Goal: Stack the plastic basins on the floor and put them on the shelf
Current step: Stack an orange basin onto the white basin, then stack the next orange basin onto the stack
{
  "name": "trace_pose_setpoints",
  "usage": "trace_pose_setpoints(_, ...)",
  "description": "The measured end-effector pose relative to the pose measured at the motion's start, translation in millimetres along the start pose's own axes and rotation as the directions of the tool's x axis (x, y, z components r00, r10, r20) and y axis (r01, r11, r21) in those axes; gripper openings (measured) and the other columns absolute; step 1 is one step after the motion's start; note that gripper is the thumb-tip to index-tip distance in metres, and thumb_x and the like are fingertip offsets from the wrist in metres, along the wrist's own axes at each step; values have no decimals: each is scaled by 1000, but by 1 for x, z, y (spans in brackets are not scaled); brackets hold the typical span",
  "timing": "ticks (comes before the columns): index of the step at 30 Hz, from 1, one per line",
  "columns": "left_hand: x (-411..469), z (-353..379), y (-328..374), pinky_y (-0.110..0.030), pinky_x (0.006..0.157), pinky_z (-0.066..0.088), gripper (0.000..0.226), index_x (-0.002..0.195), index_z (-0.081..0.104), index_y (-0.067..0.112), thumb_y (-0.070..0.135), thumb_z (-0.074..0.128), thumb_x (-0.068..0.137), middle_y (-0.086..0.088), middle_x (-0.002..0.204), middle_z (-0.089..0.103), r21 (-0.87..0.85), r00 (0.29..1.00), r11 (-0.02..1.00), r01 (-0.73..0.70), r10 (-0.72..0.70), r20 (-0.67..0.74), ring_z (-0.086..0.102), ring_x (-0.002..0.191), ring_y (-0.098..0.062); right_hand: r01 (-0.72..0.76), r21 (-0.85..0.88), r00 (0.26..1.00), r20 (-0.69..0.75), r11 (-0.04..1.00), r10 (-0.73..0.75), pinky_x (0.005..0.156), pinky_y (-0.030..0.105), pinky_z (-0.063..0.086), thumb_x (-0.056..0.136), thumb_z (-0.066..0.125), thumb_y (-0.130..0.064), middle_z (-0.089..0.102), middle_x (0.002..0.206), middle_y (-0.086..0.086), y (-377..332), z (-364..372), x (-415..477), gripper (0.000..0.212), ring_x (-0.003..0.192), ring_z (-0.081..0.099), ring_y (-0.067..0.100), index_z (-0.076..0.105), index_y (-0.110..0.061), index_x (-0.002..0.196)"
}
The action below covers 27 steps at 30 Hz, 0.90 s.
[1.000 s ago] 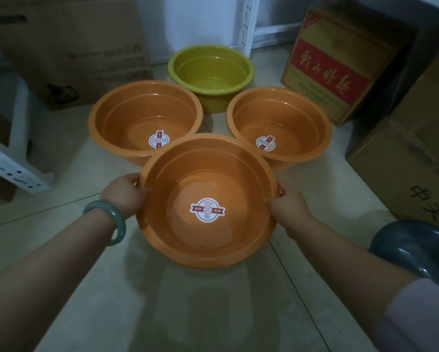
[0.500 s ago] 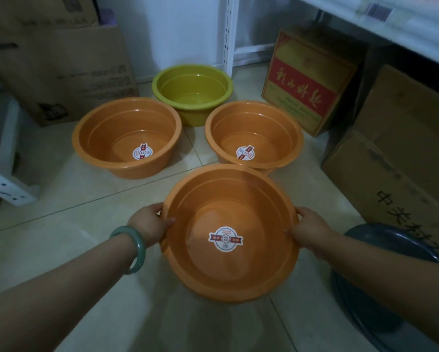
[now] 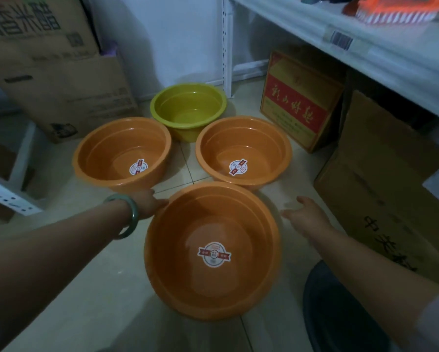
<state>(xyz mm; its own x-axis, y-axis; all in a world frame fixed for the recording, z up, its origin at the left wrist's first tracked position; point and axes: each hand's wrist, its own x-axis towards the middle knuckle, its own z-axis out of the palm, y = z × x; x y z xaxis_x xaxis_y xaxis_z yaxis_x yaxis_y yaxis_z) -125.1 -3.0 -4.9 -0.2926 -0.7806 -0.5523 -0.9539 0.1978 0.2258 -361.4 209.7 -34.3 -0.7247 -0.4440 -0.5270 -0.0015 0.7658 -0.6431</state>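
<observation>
1. On the floor, nearest the camera: an orange basin, upright, sticker inside.
2. Left hand touches its far-left rim; whether it is gripping is hidden. Green bangle on that wrist.
3. Right hand open, fingers spread, just beside the basin, not touching.
4. Beyond: two more orange basins, then a green basin; shelf at upper right.
</observation>
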Motion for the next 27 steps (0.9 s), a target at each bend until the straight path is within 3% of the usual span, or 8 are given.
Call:
trace_pose_setpoints(4,29,-17,25,-37,99,38,55,138,42,10,39,47,91,-17,135,51,-32,994,996,-87,85,-65,49,122,-33,-40,212,997,-58,976,53,101,49,45,84,64,-29,45,145,14,-7,-1,30,75,122,51,34,27,-19,148)
trace_pose_setpoints(7,61,-19,34,-43,99,45,53,134,49,11,39,52,88,-16,126,58,-206,990,971,-122,103,-99,56,114,-34,-37,320,994,-89,947,69,101,48,46,85,63,-26,49,139,11,-11,2,54,74,122,52,30,26,-20,149)
trace_pose_setpoints(12,107,-13,54,-45,97,47,58,136,44,12,34,60,85,-15,123,59,-552,995,829,-97,84,-49,60,105,-29,-39,416,982,-153,909,112,98,44,49,89,61,-23,46,142,15,-25,5,88,71,117,55,32,24,-17,149)
trace_pose_setpoints(16,140,-15,68,-42,94,49,65,137,41,7,36,63,83,-15,120,60,-668,994,737,-105,98,-48,61,103,-27,-17,490,972,-197,872,129,90,38,51,87,63,-23,51,126,13,-42,8,113,75,101,57,26,23,-14,150)
trace_pose_setpoints(18,155,-17,74,-36,87,52,55,128,50,2,35,61,85,-14,107,62,-704,994,704,-92,106,-25,62,93,-25,-19,510,964,-217,860,150,93,39,51,87,63,-23,48,139,13,-49,12,126,73,104,57,26,25,-12,149)
trace_pose_setpoints(21,166,-16,89,-28,69,51,26,86,52,-1,23,50,93,-10,83,54,-797,995,604,-22,94,44,54,72,-19,-53,555,961,-196,830,192,92,36,50,90,59,-22,49,142,14,-55,19,142,59,115,56,28,38,-6,143)
trace_pose_setpoints(24,175,-10,97,-33,83,52,29,104,55,-3,23,47,94,-14,96,59,-835,995,550,4,83,59,61,88,-24,-75,600,961,-171,796,219,93,39,52,90,56,-13,62,123,16,-58,26,147,24,107,62,27,59,-1,112)
trace_pose_setpoints(27,177,-3,100,-39,88,53,36,115,57,-4,24,50,93,-15,113,64,-834,989,551,19,110,94,63,104,-29,-86,617,963,-149,782,224,86,38,52,92,53,-7,63,112,14,-60,31,148,28,98,61,25,56,1,118)
